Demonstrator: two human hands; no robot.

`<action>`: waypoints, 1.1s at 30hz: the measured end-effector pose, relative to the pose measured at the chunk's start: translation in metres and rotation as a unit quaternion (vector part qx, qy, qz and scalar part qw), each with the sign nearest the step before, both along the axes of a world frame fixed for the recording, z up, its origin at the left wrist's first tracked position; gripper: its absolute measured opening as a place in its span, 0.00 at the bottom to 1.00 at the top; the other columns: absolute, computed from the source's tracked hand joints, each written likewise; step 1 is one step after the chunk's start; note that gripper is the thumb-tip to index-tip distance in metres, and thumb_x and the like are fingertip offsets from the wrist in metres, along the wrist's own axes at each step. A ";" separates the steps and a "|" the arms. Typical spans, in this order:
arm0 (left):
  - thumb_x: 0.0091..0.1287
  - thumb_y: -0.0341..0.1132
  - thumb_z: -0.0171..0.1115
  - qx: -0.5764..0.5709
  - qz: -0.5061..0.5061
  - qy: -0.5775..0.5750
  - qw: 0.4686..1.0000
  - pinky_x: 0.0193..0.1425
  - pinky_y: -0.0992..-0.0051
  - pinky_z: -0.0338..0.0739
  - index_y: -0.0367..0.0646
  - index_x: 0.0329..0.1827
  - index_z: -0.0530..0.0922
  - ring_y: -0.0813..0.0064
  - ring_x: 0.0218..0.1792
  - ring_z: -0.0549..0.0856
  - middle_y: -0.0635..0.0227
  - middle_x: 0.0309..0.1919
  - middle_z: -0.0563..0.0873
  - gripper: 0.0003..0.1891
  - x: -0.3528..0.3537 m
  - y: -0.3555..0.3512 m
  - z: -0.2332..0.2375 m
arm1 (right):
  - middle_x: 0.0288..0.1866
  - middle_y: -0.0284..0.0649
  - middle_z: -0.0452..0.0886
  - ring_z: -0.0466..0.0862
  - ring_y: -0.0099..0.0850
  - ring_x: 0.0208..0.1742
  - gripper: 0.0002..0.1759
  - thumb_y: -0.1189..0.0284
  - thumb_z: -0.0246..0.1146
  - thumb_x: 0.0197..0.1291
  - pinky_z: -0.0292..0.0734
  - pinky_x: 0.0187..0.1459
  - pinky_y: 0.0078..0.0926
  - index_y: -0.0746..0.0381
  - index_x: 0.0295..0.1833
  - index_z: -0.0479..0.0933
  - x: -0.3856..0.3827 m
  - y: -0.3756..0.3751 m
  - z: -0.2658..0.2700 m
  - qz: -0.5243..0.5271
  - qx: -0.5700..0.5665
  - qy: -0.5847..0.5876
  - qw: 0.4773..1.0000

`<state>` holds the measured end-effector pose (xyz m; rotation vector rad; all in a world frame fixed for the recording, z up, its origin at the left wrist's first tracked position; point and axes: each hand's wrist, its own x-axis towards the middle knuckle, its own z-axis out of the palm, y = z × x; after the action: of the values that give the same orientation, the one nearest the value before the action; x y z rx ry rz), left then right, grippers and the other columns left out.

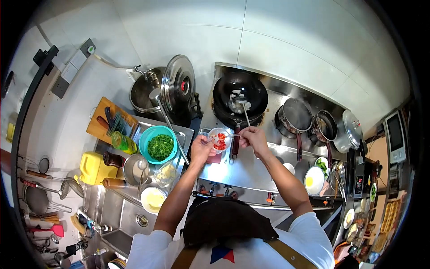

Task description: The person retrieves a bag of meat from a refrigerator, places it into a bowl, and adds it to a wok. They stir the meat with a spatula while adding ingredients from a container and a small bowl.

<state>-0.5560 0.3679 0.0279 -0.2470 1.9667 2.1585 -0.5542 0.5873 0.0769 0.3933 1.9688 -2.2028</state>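
Note:
My left hand (202, 148) holds a small white bowl (219, 140) of chopped red pieces over the stove's front edge. My right hand (252, 136) grips a metal ladle (244, 110), whose handle runs up into the black wok (239, 96), and a thin utensil that reaches into the small bowl. The wok sits on the left burner with some white pieces in it. Its reddish handle (234, 142) points toward me between my two hands.
Left of the stove: a teal bowl of chopped greens (159, 144), a big steel pot with its lid (178, 84) propped up, a cutting board with knives (112, 120), a yellow jug (92, 168), bottles and a sink (130, 215). Two more pans (295, 115) and small plates (313, 179) stand to the right.

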 end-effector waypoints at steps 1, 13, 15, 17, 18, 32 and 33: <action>0.61 0.24 0.59 0.001 0.009 -0.003 1.000 0.20 0.78 0.82 0.38 0.34 0.67 0.74 0.20 0.84 0.63 0.26 0.78 0.07 -0.005 0.002 -0.003 | 0.23 0.41 0.79 0.80 0.27 0.19 0.06 0.79 0.57 0.57 0.77 0.20 0.20 0.71 0.34 0.77 -0.011 0.006 -0.004 -0.022 -0.007 -0.004 1.000; 0.61 0.26 0.63 -0.012 0.050 -0.034 0.998 0.17 0.77 0.80 0.36 0.34 0.68 0.73 0.20 0.85 0.62 0.26 0.79 0.10 0.005 -0.002 -0.011 | 0.39 0.50 0.82 0.83 0.47 0.42 0.10 0.70 0.63 0.51 0.79 0.44 0.41 0.65 0.37 0.76 -0.161 0.027 -0.044 0.111 0.672 0.192 0.706; 0.61 0.26 0.62 -0.013 0.048 -0.038 0.998 0.16 0.78 0.78 0.36 0.34 0.68 0.74 0.20 0.85 0.62 0.25 0.79 0.09 0.009 -0.008 -0.013 | 0.38 0.50 0.81 0.83 0.47 0.40 0.09 0.71 0.61 0.51 0.78 0.43 0.42 0.64 0.37 0.75 -0.174 0.026 -0.042 0.123 0.679 0.193 0.698; 0.61 0.26 0.62 -0.005 0.059 -0.037 0.998 0.16 0.78 0.78 0.37 0.34 0.68 0.74 0.20 0.85 0.63 0.24 0.79 0.09 0.012 -0.012 -0.019 | 0.36 0.49 0.80 0.82 0.47 0.39 0.06 0.74 0.57 0.53 0.78 0.41 0.43 0.62 0.37 0.74 -0.180 0.032 -0.047 0.128 0.682 0.208 0.689; 0.62 0.26 0.62 0.002 0.062 -0.036 0.997 0.16 0.78 0.78 0.37 0.34 0.68 0.74 0.20 0.85 0.63 0.24 0.79 0.09 0.013 -0.012 -0.020 | 0.36 0.49 0.80 0.82 0.47 0.39 0.06 0.74 0.57 0.53 0.78 0.41 0.43 0.62 0.37 0.74 -0.180 0.033 -0.043 0.132 0.682 0.210 0.688; 0.62 0.25 0.61 0.041 0.095 -0.019 0.994 0.18 0.79 0.80 0.38 0.35 0.66 0.75 0.20 0.83 0.64 0.25 0.78 0.09 0.019 -0.022 -0.017 | 0.21 0.40 0.79 0.79 0.31 0.18 0.07 0.75 0.57 0.58 0.73 0.21 0.28 0.68 0.35 0.77 -0.124 0.027 -0.026 -0.128 0.210 0.191 0.950; 0.62 0.25 0.60 0.045 0.108 -0.013 0.993 0.19 0.79 0.81 0.38 0.35 0.66 0.75 0.20 0.83 0.64 0.25 0.78 0.09 0.022 -0.025 -0.019 | 0.20 0.36 0.77 0.76 0.21 0.17 0.06 0.76 0.57 0.58 0.69 0.17 0.21 0.68 0.35 0.76 -0.101 0.012 -0.005 -0.100 0.098 0.132 0.981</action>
<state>-0.5340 0.3426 0.0085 -0.4903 1.8991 2.3553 -0.6554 0.5995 0.0719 0.3546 2.3950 -2.2870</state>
